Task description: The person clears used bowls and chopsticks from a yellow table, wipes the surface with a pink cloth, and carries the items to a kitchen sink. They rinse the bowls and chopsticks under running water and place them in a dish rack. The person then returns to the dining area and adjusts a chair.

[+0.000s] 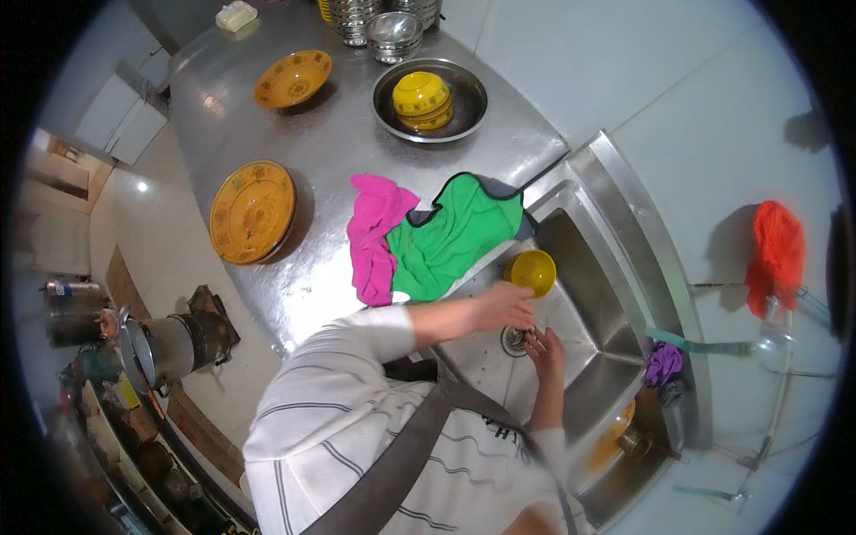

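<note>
My left hand (505, 309) reaches over the stainless steel sink (468, 364), fingers extended and slightly blurred, close to a yellow bowl (533, 273). That bowl stands in the sink's upper corner. Below the left hand, my right hand (546, 351) has its fingers apart beside the drain strainer (513, 340); no object shows in either hand. A green cloth (455, 237) with a dark edge lies at the sink's edge, touching a pink cloth (374, 234) on the steel counter (334, 147).
Orange patterned dishes (251, 212) (293, 79) and a metal basin (478, 110) holding stacked yellow bowls (422, 97) stand on the counter, with metal bowls (393, 33) behind. A second basin (602, 481) adjoins the sink. A purple mesh scrubber (663, 364) and green-handled brush (699, 342) are at its rim.
</note>
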Available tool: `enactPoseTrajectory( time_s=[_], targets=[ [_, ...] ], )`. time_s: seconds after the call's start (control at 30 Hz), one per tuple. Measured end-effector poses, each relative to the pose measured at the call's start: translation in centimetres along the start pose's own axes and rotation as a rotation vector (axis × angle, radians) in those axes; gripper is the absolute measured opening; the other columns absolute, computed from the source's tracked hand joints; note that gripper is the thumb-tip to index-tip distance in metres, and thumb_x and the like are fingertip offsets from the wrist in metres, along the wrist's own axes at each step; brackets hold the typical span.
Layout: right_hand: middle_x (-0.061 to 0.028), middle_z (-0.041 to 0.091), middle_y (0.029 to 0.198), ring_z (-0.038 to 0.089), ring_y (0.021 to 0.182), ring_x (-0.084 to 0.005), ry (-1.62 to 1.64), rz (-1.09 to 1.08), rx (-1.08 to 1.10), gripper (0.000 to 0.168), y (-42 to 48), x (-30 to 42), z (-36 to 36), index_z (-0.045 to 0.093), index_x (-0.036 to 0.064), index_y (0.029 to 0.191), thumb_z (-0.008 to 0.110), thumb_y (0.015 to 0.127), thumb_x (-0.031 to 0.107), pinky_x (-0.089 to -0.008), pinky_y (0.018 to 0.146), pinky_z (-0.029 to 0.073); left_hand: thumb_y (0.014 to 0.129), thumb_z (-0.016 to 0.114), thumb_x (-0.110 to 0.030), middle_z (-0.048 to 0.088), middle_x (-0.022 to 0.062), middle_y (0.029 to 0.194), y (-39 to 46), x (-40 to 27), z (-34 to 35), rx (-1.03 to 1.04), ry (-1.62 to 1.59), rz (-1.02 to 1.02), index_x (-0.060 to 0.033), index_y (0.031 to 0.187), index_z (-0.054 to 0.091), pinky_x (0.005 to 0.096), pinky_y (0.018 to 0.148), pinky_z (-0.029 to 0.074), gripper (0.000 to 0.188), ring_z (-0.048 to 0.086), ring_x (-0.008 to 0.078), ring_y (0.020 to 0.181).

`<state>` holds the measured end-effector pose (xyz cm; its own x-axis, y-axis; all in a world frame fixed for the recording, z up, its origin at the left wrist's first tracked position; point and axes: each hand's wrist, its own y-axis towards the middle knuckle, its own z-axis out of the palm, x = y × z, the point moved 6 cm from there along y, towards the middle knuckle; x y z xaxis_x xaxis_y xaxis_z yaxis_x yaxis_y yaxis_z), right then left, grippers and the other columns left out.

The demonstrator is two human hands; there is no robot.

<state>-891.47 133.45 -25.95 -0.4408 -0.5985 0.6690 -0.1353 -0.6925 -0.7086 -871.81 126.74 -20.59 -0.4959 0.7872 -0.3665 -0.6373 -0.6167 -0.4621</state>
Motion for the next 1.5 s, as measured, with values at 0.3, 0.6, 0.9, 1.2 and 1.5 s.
enactPoseTrajectory(
  time_s=[0.3,0.6,0.9,1.2,1.5],
  targets=[
    [-0.0214,0.053,0.117,0.06,0.098,-0.0335,0.116,-0.009,-0.01,0.051,-8.2,-2.5,-3.8,0.039,-0.004,0.128,0.056,0.089,0.024,-0.0411,0.081,0.052,0.091,0.053,-0.025,0.056,0.0221,0.108,-30.5,-14.6,-14.6,-0.904,-0.654,0.949,0.0065,0.116,0.045,0.0394,0.077,0.056,0.041,0.061,0.0327,0.092],
    [-0.0153,0.061,0.102,0.064,0.088,-0.0263,0.036,-0.168,0.063,0.043,-12.5,-0.4,-0.3,0.045,-0.004,0.121,0.056,0.088,0.022,-0.0339,0.074,0.054,0.09,0.039,-0.001,0.041,0.0223,0.128,-36.1,-17.4,-24.0,-0.763,-0.517,1.169,0.0045,0.129,0.033,0.0577,0.09,0.047,0.04,0.044,0.0412,0.115],
    [-0.0115,0.064,0.098,0.064,0.084,-0.0185,0.016,-0.253,-0.004,0.036,-18.3,-1.5,-5.7,0.053,0.0,0.116,0.058,0.088,0.022,-0.0291,0.072,0.054,0.094,0.042,-0.011,0.048,0.0229,0.123,-37.0,-17.2,-21.0,-0.776,-0.097,0.947,0.0094,0.122,0.042,0.0502,0.088,0.048,0.035,0.052,0.0367,0.107],
    [-0.0195,0.049,0.124,0.059,0.1,-0.0222,-0.031,-0.471,0.526,0.056,-23.5,2.7,4.7,0.03,-0.002,0.137,0.052,0.093,0.024,-0.0331,0.082,0.052,0.086,0.056,-0.006,0.054,0.0141,0.123,-22.1,-11.7,-1.8,-0.271,0.38,0.489,-0.0012,0.13,0.041,0.0466,0.086,0.049,0.047,0.056,0.0308,0.108],
    [-0.018,0.045,0.128,0.055,0.109,-0.0271,0.346,-0.616,0.085,0.057,-28.0,5.1,-5.4,0.026,0.001,0.137,0.054,0.09,0.019,-0.04,0.08,0.054,0.083,0.053,-0.001,0.054,0.0178,0.12,-8.2,8.4,18.3,0.135,0.692,-0.079,0.0017,0.129,0.038,0.0373,0.065,0.059,0.049,0.062,0.0306,0.098]
  ],
)
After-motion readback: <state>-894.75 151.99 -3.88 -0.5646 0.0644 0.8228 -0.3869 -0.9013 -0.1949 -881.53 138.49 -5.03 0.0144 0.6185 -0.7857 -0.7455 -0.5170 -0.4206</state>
